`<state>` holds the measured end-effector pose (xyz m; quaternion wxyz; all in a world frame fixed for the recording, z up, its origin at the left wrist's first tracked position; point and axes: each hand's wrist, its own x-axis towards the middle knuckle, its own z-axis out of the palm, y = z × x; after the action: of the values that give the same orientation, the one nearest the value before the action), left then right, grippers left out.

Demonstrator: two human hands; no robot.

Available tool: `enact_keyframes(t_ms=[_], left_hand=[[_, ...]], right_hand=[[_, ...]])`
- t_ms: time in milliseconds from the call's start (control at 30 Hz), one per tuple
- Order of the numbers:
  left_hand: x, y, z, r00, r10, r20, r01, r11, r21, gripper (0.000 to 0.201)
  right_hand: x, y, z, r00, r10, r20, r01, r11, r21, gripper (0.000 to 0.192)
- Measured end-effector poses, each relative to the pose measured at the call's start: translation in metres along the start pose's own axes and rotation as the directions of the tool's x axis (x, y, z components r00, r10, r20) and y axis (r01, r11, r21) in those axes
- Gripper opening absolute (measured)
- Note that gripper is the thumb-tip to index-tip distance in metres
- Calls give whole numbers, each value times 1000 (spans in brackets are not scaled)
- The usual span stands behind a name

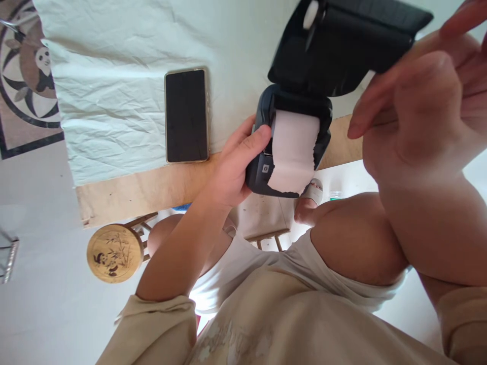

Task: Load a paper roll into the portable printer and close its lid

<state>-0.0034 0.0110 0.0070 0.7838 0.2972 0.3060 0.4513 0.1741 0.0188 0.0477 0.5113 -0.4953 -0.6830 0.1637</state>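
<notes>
Printer [266,172]: at the table's near edge, its lid [342,45] raised behind it
Paper [293,152]: in the printer, hanging over its front
Left hand [238,165]: on the printer's left side
Right hand [414,101]: right of the lid
Phone [186,115]: on the cloth [114,76], left of the printer
Stool [114,252]: on the floor, below the table edge

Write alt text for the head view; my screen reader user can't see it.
The left hand grips a dark label printer at the table edge, lid open, white paper hanging out. The right hand hovers by the lid; a phone lies nearby.
</notes>
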Motion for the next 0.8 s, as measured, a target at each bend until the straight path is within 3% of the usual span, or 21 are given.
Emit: enact_keyframes(t_ms=[67,167,267,333,467,600,700,800], left_hand=[[0,0,1,1000,-3,-13,4,1000,15,27],[0,0,5,1000,4,5,-4,1000,26,26],[-1,1,8,1000,4,18,-5,1000,31,23],[-2,3,9,1000,-2,12,1,999,53,24],[-3,3,11,1000,-13,6,13,997,72,24],[-3,2,11,999,-7,-44,10,997,72,27],[-3,1,7,1000,-11,1,11,999,34,23],[-2,0,2,999,-28,-28,27,999,-25,23]], right_hand=[[-1,6,0,998,-60,-37,60,998,-16,25],[-4,12,-4,968,-126,216,181,949,-257,21],[-7,11,-6,904,-172,392,364,793,-489,27],[-8,7,-7,892,-144,429,387,734,-558,28],[-9,2,-7,881,-92,464,380,724,-576,25],[-11,3,-12,884,-31,467,259,863,-434,30],[-10,3,-17,854,71,516,-15,994,-112,37],[-1,6,-18,836,188,515,-332,921,202,43]])
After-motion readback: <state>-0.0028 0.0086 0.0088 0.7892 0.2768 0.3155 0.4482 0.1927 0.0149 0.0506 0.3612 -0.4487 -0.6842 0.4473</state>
